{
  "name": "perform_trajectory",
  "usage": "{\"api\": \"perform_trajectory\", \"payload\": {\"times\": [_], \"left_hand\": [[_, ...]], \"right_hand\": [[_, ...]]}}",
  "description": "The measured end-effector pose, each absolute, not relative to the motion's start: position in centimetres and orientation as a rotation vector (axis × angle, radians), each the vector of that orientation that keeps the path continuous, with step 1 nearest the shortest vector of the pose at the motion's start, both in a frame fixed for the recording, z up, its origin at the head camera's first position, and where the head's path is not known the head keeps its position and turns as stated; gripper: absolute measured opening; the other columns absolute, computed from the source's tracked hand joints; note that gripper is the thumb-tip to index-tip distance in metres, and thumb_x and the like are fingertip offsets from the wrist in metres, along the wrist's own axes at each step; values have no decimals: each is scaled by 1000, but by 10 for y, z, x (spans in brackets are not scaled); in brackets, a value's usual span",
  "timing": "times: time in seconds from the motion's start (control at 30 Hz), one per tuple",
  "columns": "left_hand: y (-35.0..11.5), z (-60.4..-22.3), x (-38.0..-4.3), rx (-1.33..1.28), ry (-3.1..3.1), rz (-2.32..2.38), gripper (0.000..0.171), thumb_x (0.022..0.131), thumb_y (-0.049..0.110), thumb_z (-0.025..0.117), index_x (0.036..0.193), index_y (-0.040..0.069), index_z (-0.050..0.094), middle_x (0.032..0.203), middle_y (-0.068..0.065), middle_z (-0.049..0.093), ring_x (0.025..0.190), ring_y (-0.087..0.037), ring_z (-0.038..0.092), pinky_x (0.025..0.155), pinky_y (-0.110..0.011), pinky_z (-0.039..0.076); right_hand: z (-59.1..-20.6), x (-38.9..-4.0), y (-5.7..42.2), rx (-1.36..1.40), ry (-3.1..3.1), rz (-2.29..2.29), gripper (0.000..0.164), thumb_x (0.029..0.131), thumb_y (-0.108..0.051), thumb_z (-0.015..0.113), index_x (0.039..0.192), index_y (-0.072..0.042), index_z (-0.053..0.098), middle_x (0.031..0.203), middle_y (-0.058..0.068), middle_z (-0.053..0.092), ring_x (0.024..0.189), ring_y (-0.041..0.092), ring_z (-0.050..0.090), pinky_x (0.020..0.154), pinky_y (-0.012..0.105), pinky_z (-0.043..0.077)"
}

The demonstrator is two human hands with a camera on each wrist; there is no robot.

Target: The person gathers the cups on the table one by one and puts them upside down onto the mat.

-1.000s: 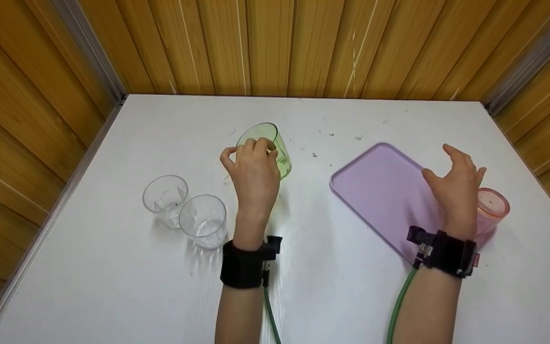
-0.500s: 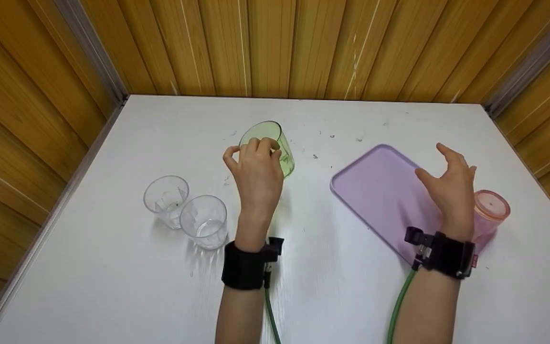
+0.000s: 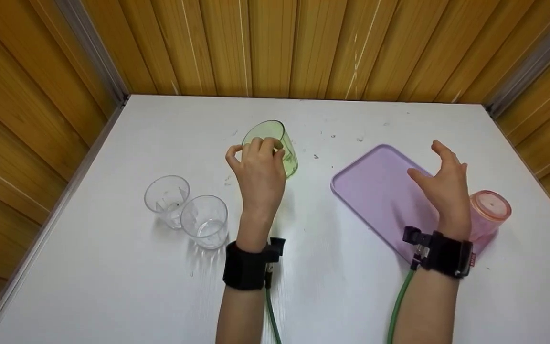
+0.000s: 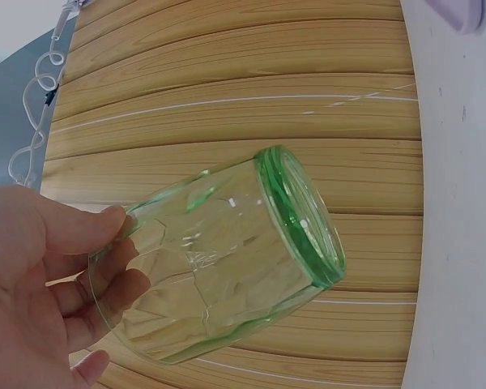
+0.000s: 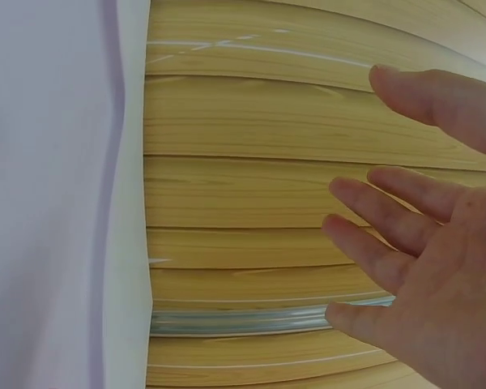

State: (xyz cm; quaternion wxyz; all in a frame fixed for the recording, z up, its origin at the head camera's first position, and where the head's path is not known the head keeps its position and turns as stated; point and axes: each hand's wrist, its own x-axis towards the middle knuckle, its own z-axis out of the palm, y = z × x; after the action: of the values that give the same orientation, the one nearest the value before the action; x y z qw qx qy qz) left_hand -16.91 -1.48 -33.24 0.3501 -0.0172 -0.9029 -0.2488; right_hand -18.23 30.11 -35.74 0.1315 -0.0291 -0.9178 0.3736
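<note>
A clear green cup (image 3: 290, 157) is pinched near its rim by my left hand (image 3: 259, 184). In the left wrist view the thumb and fingers grip the wall of the green cup (image 4: 219, 251), which is tilted with its thick base pointing away from the palm. My right hand (image 3: 447, 191) hovers over the purple tray (image 3: 375, 184), its fingers spread and nothing in them. Just right of that hand a pink cup (image 3: 490, 215) stands upside down at the tray's near right end. The right wrist view shows the same right hand (image 5: 437, 235) with loosely bent, parted fingers.
Two clear cups (image 3: 166, 200) (image 3: 204, 222) stand upright side by side on the white table (image 3: 112, 282), left of my left arm. Wood-patterned panels (image 3: 270, 48) close off the back and sides. A green cable runs along each forearm.
My left hand has drifted slightly right with the green cup. My right hand has moved left, away from the pink cup and farther over the tray.
</note>
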Motion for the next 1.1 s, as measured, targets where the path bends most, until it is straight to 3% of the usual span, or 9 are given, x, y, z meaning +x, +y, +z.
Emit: {"api": "perform_trajectory", "payload": {"times": [0.37, 1.1], "left_hand": [[-11, -333, -169, -93, -2270, -682, 5, 79, 13, 69, 83, 13, 66, 77, -1, 62, 78, -18, 59, 92, -43, 25], [-6, -330, -167, -114, -2274, -649, 4, 79, 14, 68, 83, 14, 67, 76, 0, 62, 79, -17, 59, 93, -43, 25]], "right_hand": [[-355, -185, 287, 90, -2636, 1111, 72, 79, -8, 67, 138, 4, 29, 139, 26, 35, 133, 40, 24, 109, 49, -8], [-353, -189, 275, 199, -2685, 1181, 73, 82, -18, 67, 141, -2, 27, 142, 22, 32, 135, 35, 21, 110, 46, -8]]}}
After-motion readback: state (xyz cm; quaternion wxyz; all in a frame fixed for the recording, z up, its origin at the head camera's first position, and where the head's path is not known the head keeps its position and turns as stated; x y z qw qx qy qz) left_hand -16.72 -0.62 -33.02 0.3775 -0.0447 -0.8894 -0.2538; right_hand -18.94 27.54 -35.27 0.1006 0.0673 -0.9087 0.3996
